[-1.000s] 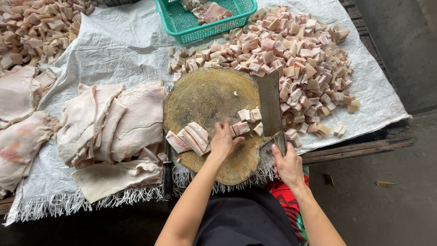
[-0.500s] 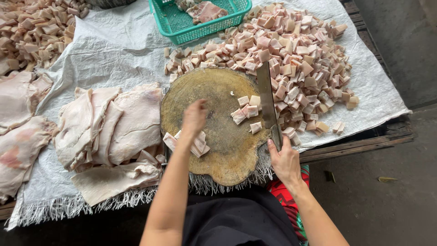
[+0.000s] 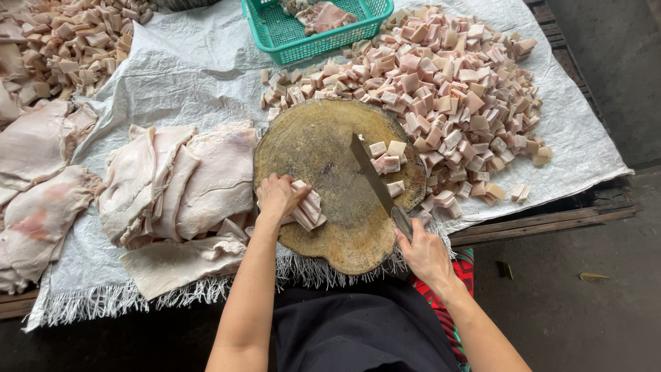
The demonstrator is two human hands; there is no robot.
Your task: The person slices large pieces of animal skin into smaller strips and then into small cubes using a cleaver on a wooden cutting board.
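On the round wooden chopping block [image 3: 323, 148] I see my left hand [image 3: 277, 198] clamped on four stacked meat strips [image 3: 306, 207] at seven o'clock, my right hand [image 3: 423, 251] fisted around one cleaver [image 3: 375, 180] at five, beside five cut cubes [image 3: 387, 162] at three.

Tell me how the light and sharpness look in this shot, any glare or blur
Head view: soft, even daylight with faint shadows and no harsh glare on the white sheet. The chopping block, cleaver and both hands, left hand and right hand, look sharp, without motion blur. The floor at lower right is darker.
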